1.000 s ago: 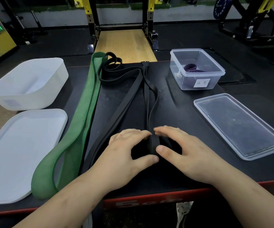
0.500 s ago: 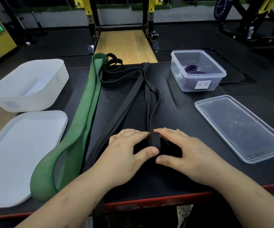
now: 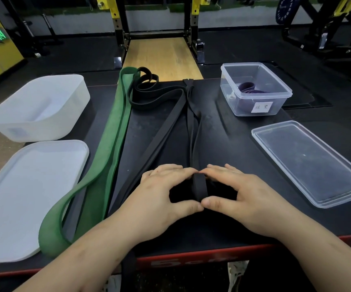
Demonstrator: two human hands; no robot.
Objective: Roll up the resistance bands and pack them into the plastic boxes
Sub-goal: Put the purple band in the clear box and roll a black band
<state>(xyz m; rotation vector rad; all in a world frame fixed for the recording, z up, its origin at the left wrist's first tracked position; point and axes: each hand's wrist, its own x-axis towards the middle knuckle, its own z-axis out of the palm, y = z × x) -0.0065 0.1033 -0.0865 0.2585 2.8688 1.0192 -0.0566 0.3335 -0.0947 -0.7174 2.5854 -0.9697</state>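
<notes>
The thumbs are drawing together since the earlier frame and are now meeting tip to tip at the near end of the narrow black band (image 3: 200, 184).

Across the table (image 3: 233, 144), the green band (image 3: 115, 131) and the wide black band (image 3: 160, 135) are lying stretched out and unrolled; the white box (image 3: 37, 106) at the left, its white lid (image 3: 29, 197) beside it, is seemingly holding nothing, while the clear box (image 3: 242, 110) at the far right is already holding one rolled purple band (image 3: 247, 87), its clear lid (image 3: 309, 163) lying off nearby. The left hand (image 3: 162, 197) and right hand (image 3: 246, 194) are both pinching that band's first fold between fingers and thumbs, so its rolling is judged barely begun, with at least three bands left to pack.
</notes>
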